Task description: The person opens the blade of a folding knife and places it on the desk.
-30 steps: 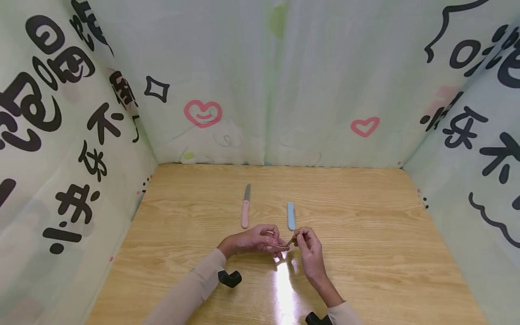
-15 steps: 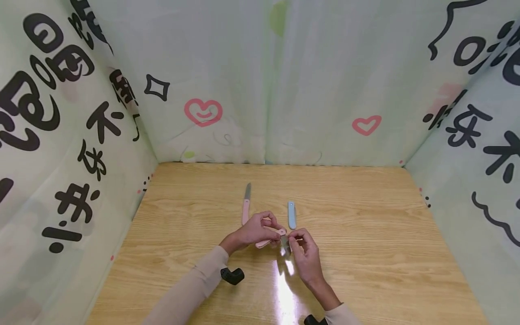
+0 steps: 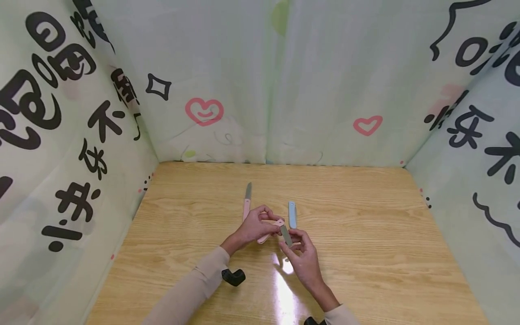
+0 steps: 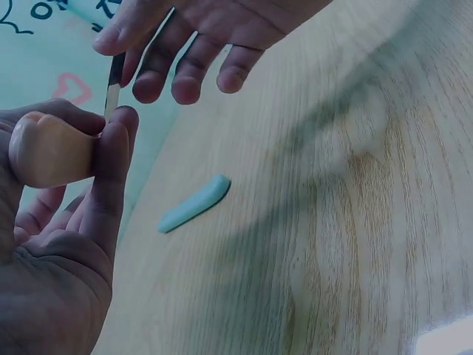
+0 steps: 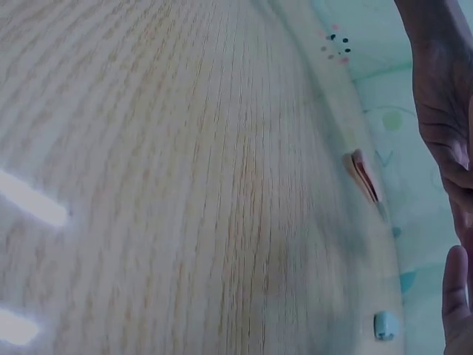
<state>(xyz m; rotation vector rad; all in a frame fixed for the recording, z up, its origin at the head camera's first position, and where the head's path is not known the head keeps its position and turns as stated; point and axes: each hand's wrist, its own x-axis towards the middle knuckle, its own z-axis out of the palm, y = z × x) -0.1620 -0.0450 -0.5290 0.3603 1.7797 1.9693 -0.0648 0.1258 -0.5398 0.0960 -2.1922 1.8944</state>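
Note:
Above the table, my left hand (image 3: 257,228) grips a small pink folding knife (image 4: 53,151) by its handle. Its grey blade (image 3: 286,235) is swung out at an angle from the handle and points toward my right hand (image 3: 304,259). Thumb and index finger of the right hand pinch the blade near its free end, while the other fingers spread loosely. Beyond the left hand lies a second pink knife (image 3: 246,205) with its blade out, its handle end partly hidden. A light blue folding knife (image 3: 292,215) lies folded just beyond the fingers.
The wooden table (image 3: 365,225) is walled by a pale printed curtain (image 3: 325,90) at the back and on both sides. A black wrist device (image 3: 233,277) sits on the left forearm. Bright glare (image 3: 284,293) marks the near tabletop.
Both hands have shifted slightly away from the body. The knife, mostly hidden by the fingers before, has turned so its pink handle and the blade's flat face show.

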